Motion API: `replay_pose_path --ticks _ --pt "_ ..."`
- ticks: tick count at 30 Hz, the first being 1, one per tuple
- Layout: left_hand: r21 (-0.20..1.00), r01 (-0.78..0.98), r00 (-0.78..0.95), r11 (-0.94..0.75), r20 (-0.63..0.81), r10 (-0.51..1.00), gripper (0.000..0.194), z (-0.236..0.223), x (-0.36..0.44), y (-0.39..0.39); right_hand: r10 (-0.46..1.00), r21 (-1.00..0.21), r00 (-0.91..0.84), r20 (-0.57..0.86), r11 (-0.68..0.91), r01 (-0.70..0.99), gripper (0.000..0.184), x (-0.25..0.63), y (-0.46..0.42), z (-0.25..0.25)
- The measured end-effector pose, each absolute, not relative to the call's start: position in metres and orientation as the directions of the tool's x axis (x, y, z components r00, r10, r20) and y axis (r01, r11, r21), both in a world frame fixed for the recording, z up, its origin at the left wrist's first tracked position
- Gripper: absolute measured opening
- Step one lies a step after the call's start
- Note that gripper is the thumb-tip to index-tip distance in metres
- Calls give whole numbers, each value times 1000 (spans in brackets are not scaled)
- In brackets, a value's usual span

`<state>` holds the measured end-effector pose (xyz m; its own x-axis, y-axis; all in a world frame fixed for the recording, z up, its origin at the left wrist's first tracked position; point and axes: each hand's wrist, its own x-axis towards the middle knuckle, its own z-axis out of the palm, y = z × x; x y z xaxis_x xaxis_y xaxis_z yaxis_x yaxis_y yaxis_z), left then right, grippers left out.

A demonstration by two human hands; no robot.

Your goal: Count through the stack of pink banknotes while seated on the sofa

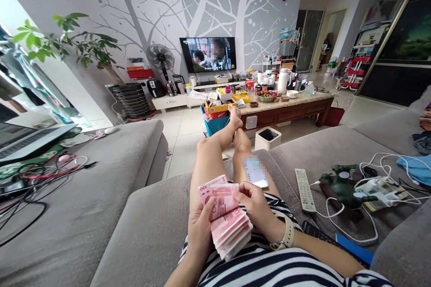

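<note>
A thick, folded stack of pink banknotes rests in my left hand, whose thumb presses on the top note. My right hand, with a pale watch on the wrist, pinches the right edge of an upper banknote between thumb and finger. Part of another note shows behind it, marked 100. Both hands are above my lap, over a black-and-white striped garment. Just beyond my right hand, a smartphone lies screen up on my leg.
On the grey sofa to the right lie a white remote control, a dark green figure and a power strip with white cables. A laptop and tangled cables are at left. Ahead stand a cluttered coffee table and a bin.
</note>
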<state>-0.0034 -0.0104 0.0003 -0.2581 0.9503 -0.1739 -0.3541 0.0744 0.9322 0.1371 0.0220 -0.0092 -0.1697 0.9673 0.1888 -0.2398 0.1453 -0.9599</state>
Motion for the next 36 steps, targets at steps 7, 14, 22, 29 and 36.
replay_pose_path --ticks 7,14,22,29,36 --pt "970 219 -507 102 24 861 28 -4 -16 -9 971 -966 -165 175 137 -220 21 137 21 -7" --pt "927 359 -491 107 90 866 34 -17 -20 -7 967 -962 -178 180 135 -238 22 137 22 -8" --pt "934 323 -502 151 34 864 35 -13 -19 -7 963 -958 -192 192 141 -249 20 137 21 -8" --pt "959 257 -501 122 24 865 37 -9 -16 -7 961 -954 -198 193 136 -269 18 137 20 -10" --pt "957 258 -516 132 21 857 33 -1 -15 -10 962 -956 -197 187 133 -262 21 137 20 -10"
